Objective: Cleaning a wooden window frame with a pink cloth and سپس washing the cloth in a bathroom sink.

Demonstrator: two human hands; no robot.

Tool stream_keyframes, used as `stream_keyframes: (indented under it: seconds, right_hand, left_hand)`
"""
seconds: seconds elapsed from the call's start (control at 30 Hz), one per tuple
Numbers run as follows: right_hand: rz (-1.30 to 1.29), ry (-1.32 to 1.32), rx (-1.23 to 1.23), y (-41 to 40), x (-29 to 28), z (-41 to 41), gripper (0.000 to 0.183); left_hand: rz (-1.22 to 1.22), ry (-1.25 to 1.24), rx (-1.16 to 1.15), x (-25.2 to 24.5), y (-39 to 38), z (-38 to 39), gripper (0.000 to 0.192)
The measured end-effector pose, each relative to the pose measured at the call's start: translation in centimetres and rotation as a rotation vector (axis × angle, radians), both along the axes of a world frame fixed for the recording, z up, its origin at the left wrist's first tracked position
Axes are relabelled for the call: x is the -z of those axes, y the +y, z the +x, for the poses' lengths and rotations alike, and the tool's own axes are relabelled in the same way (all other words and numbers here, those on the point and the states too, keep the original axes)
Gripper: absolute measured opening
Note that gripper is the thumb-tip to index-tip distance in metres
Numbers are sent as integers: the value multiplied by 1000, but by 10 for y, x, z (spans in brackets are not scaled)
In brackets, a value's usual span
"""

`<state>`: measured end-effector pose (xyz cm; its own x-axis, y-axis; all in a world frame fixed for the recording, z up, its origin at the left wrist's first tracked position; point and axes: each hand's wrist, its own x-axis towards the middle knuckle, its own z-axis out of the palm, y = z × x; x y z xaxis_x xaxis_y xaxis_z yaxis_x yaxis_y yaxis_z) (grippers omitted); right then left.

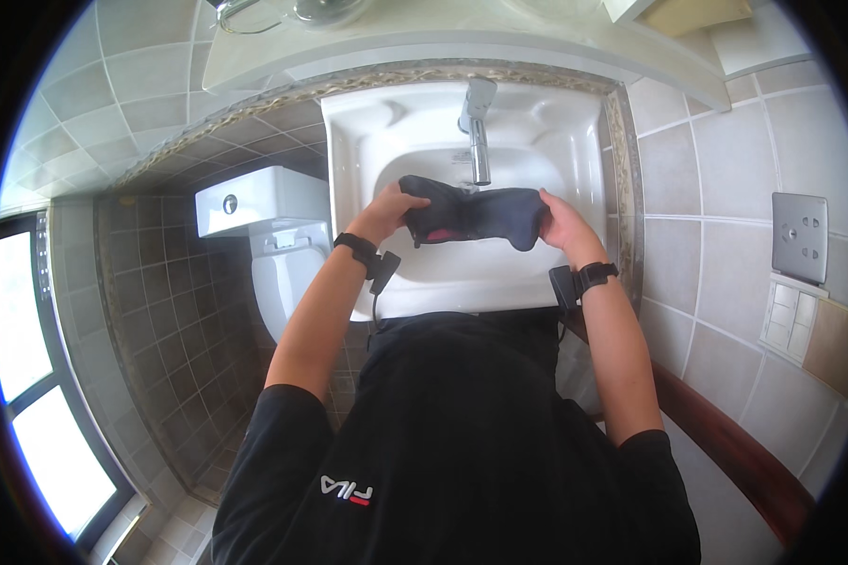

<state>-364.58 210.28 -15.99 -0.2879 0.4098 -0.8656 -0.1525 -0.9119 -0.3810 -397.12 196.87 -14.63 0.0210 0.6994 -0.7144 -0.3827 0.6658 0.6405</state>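
A dark cloth item (477, 213) is stretched sideways between my two hands, above the bowl of a white ceramic washbasin (459, 279). It has a pink-red patch near its lower left edge; its exact kind is hard to tell. My left hand (389, 210) grips the left end, thumb on top. At the other end, my right hand (562, 220) holds the cloth's edge, with some fingers hidden behind it. Just beyond the cloth's middle hangs the spout of a chrome faucet (479, 141). No water stream is visible.
A white toilet (290, 261) stands left of the basin. Above the basin's back runs a pale shelf (396, 42) with glassware. The tiled right wall (728, 169) carries a metal plate (798, 236) and switches (788, 321). Black wrist straps with small boxes sit on both my forearms.
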Motion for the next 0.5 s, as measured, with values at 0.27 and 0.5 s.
stream_keyframes:
  seconds: [0.27,0.5]
  right_hand:
    - [-68,-69,6,-14,-9,3,31]
    - [301,-50,-188,-52,-48,14,34]
  left_hand:
    - [-1,-45,-199,5,-23,-6,48]
    - [36,134,-102,4,-38,-10,50]
